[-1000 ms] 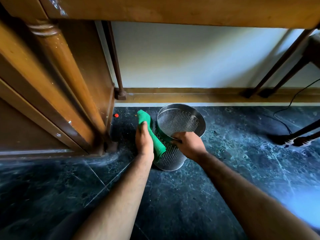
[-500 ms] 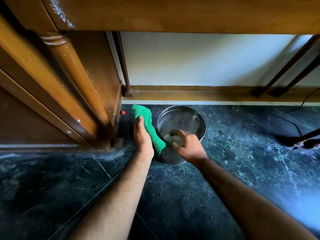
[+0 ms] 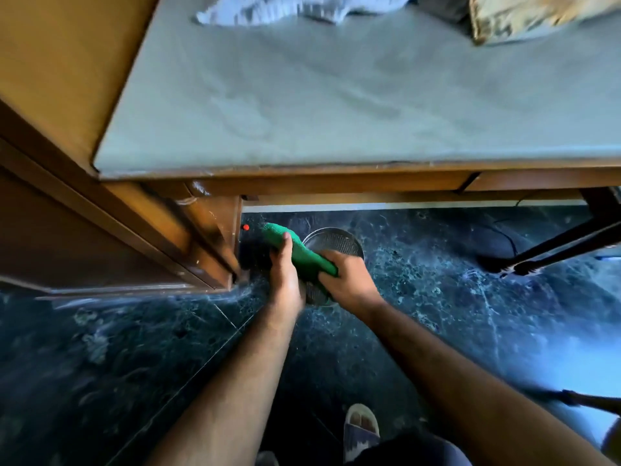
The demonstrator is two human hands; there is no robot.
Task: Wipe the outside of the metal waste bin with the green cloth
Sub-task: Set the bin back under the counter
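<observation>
A wooden cabinet (image 3: 111, 237) filled the left of the view, its base meeting the dark marbled floor (image 3: 100, 348), with a small red speck (image 3: 246, 227) lying on the floor just beside its corner. Next to that, the person's left hand (image 3: 285, 277) was closed around the green cloth (image 3: 299, 255), thumb over the top, the cloth's free end sticking up and away toward the cabinet. The cloth ran down to the right and lay pressed against the near-left side of the metal waste bin (image 3: 339, 243), which stood upright on the floor beneath the front edge of a table (image 3: 336, 95) covered in a grey-green top. The right hand (image 3: 349, 280) was clamped on the bin's near rim and wall, holding it steady, its fingers (image 3: 327, 275) touching the lower end of the cloth. Only the perforated inside of the bin and a sliver of its outer wall between the two hands showed; the rest of the outside was hidden. Judging by that, the wiping appeared under way on the near-left side, with no telling how much of the surface was clean, and the far side and right flank apparently yet to be reached. Further right, a dark chair leg (image 3: 551, 250) crossed the floor, and a sandalled foot (image 3: 361, 425) stood at the bottom edge.
</observation>
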